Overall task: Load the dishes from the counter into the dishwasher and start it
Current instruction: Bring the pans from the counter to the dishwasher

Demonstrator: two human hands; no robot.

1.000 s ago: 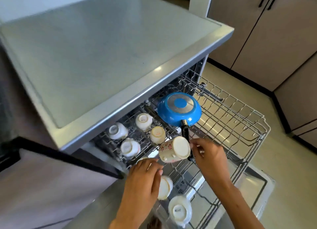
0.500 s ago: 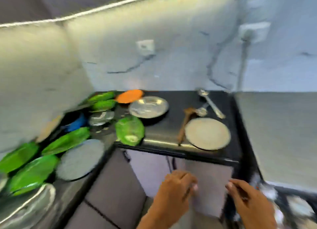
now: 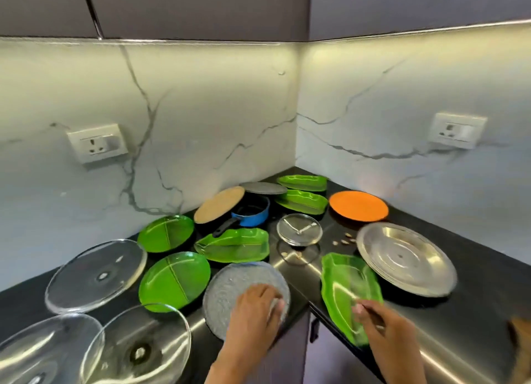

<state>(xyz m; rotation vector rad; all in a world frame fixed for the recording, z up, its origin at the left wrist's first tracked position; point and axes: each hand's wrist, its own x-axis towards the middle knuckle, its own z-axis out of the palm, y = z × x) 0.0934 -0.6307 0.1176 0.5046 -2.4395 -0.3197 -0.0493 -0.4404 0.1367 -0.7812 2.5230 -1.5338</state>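
A black corner counter (image 3: 477, 274) holds many dishes. My left hand (image 3: 254, 309) lies on a grey textured plate (image 3: 230, 286) at the counter's front edge, fingers curled over its right rim. My right hand (image 3: 385, 332) pinches the near end of a green leaf-shaped plate (image 3: 344, 286), thumb on top; this end overhangs the counter edge. A large steel plate (image 3: 408, 257) sits just right of it. The dishwasher is out of view.
Further back are an orange plate (image 3: 357, 205), a blue saucepan (image 3: 253, 214), a small glass lid (image 3: 298, 230), two round green divided plates (image 3: 173, 280) and more green leaf plates (image 3: 234, 244). Large glass plates (image 3: 96, 274) fill the left. Marble walls close the corner.
My view swung from the open dishwasher rack to the counter corner. Both hands left the rack and now hold plates on the counter.
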